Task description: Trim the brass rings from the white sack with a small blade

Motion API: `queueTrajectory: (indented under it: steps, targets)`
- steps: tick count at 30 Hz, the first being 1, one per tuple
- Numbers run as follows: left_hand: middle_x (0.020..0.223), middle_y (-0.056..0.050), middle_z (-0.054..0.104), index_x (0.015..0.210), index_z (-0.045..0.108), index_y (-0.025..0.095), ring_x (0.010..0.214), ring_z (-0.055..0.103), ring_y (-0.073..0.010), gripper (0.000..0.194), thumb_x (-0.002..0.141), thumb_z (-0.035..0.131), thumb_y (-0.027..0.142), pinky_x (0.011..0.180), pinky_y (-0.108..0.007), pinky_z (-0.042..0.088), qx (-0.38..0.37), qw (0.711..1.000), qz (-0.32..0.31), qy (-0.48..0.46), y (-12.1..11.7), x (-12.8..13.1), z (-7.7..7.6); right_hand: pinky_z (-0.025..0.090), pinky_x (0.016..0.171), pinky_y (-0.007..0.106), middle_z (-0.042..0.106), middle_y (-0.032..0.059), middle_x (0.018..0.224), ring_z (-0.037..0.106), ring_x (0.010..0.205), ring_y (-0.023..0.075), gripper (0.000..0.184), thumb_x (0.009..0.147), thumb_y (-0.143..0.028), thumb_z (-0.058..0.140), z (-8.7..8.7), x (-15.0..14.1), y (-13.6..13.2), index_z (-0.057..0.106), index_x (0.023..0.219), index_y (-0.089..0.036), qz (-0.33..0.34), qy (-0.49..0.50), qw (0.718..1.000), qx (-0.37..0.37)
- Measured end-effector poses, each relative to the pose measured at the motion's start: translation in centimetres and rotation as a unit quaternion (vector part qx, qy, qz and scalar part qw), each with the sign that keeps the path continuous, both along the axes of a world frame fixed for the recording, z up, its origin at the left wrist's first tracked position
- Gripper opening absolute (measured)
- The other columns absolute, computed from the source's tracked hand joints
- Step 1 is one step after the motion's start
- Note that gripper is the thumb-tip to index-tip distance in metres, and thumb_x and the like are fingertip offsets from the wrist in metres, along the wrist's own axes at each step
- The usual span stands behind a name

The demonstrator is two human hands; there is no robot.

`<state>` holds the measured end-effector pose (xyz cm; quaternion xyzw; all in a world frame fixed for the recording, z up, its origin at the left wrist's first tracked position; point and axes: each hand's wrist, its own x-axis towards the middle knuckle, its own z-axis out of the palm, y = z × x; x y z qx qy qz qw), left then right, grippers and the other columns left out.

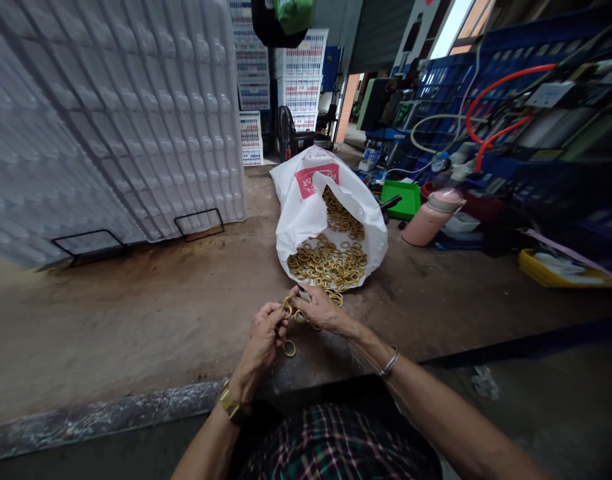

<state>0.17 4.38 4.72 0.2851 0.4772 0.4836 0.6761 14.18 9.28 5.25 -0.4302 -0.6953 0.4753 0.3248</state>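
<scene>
My left hand (267, 331) is closed in a pinch on a brass-coloured ring (287, 305), held just above the table. Close against it, my right hand (320, 308) has its fingers bent, with a small pale piece with a dark tip (303, 293) at the thumb; I cannot make out what it is. One loose ring (289, 348) lies on the table below the hands, and a few others show under the right hand. Beyond them, a white sack (306, 223) lies on its side, its mouth towards me, with many brass-coloured rings (331, 263) inside.
Stacked clear plastic trays (186, 120) stand at the left in black wire holders (201, 223). At right are a pink bottle (433, 217), a green tray (402, 199), a yellow tray (561, 272) and orange tubing (479, 137). White crates (301, 87) are stacked behind.
</scene>
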Motion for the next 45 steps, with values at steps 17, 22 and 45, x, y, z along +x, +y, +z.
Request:
queueTrajectory:
  steps: [17,22,45]
  targets:
    - [0.046,0.008,0.046,0.067,0.048,0.017,0.032,0.032,-0.0024,0.030,0.060,0.065,0.041,0.032,-0.015,0.019,0.004,0.998,-0.006,0.064,0.1,-0.1,-0.8,0.030,0.051,0.020,0.048,-0.0041,0.055,0.041,0.053,0.0084,0.025,0.082,-0.033,0.044,0.0,0.5,-0.9,0.051,0.064,-0.016,0.050,-0.073,0.996,0.014]
    - [0.044,0.008,0.044,0.063,0.048,0.017,0.032,0.031,-0.0023,0.026,0.059,0.064,0.036,0.033,-0.015,0.020,0.010,0.997,-0.024,0.066,-0.1,0.0,0.0,0.030,0.050,0.021,0.044,-0.0049,0.054,0.039,0.051,0.0085,0.024,0.080,-0.033,0.044,-0.3,0.2,-0.9,0.047,0.062,-0.017,0.003,-0.026,1.000,-0.018]
    - [0.057,0.003,0.053,0.069,0.055,0.017,0.050,0.046,-0.0089,0.018,0.070,0.059,0.034,0.049,-0.020,0.036,0.166,0.946,0.199,0.197,-0.1,0.9,-1.6,0.023,0.049,0.022,0.036,-0.0056,0.052,0.033,0.051,0.0086,0.027,0.081,-0.030,0.040,-1.5,-3.3,-0.3,0.039,0.057,-0.019,-0.125,-0.048,0.989,0.070]
